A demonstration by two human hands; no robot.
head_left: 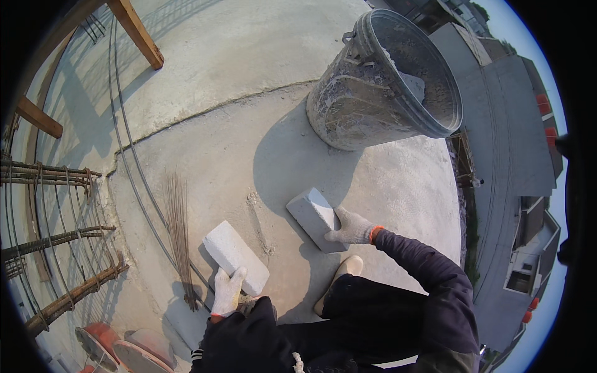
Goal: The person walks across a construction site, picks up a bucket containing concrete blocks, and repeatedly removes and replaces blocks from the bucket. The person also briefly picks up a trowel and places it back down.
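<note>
My left hand (229,291), in a white work glove, grips the near end of a pale grey lightweight concrete block (235,255), its thumb on the top face and its other fingers mostly hidden. To the right, a second block of the same kind (311,216) is tilted, with its front side in shade. My gloved right hand (352,226) is closed on that block's right end. Whether either block touches the floor, I cannot tell. Both hands are low in front of my knees, with a gap between the blocks.
A mortar-smeared drum (357,93) stands beyond the right block, grey material inside. Thin wires (178,236) lie bundled beside long bars (127,168). Tied rebar (56,236) juts in from the left, below wooden posts (138,34). Orange buckets (143,351) sit at lower left. The slab edge is right.
</note>
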